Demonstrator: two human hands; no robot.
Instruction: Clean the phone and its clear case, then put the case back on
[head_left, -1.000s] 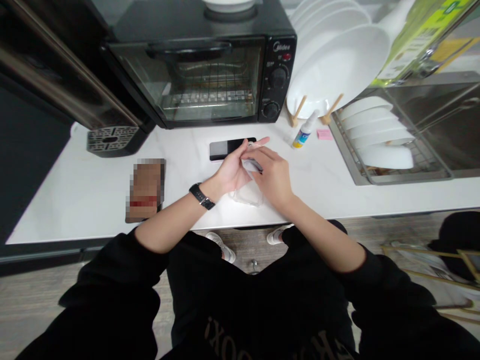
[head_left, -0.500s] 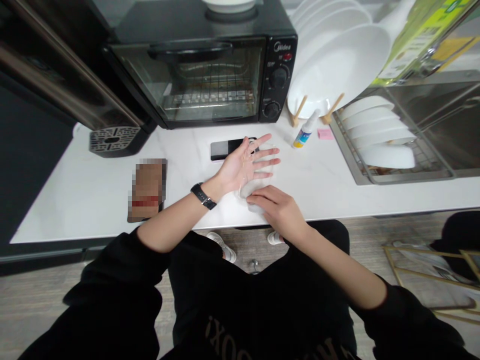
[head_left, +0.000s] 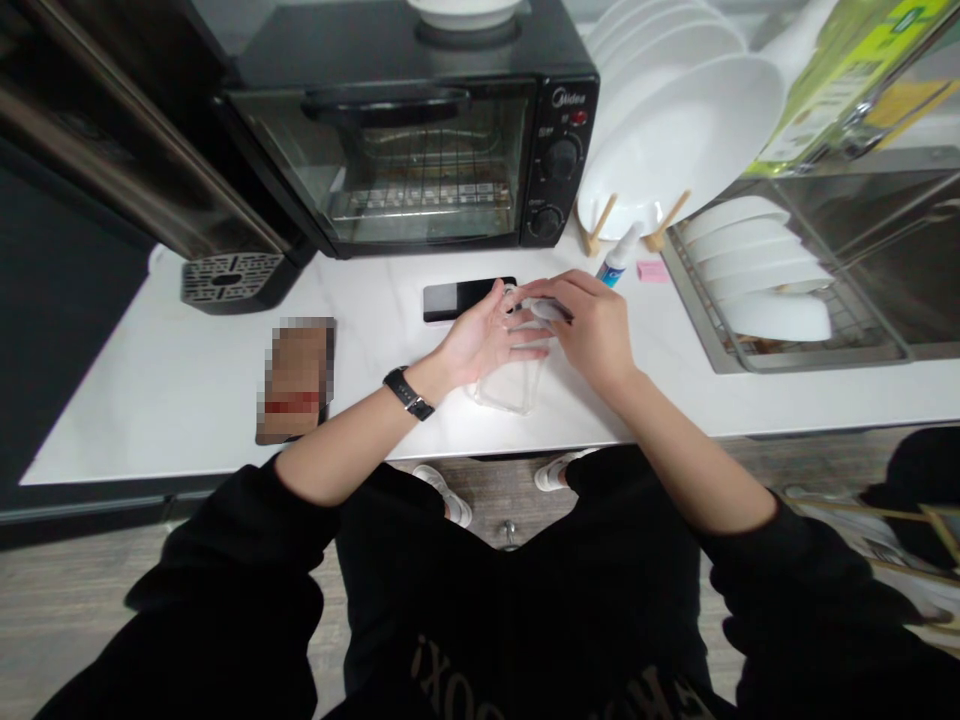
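My left hand (head_left: 480,340) is open, palm up with its fingers spread, above a clear phone case (head_left: 510,390) on the white counter. A black watch strap circles that wrist. In my right hand (head_left: 600,325), the fingers are closed on a small grey cloth (head_left: 551,309), which is at the fingers of my left hand; whether it touches them I cannot tell. Behind my left hand lies a dark phone (head_left: 469,298), partly covered by the fingers. A small spray bottle (head_left: 613,268) stands behind my right hand, its lower part hidden.
A black toaster oven (head_left: 420,165) stands at the back, beside large white plates (head_left: 682,140) in a wooden rack. A pink note (head_left: 652,271) lies near a sink with a rack of bowls (head_left: 757,260). A blurred-out flat item (head_left: 294,380) lies at left.
My right hand has moved away from me with the grey cloth, from the near side of my left palm up to its fingertips. More of the clear phone case now shows.
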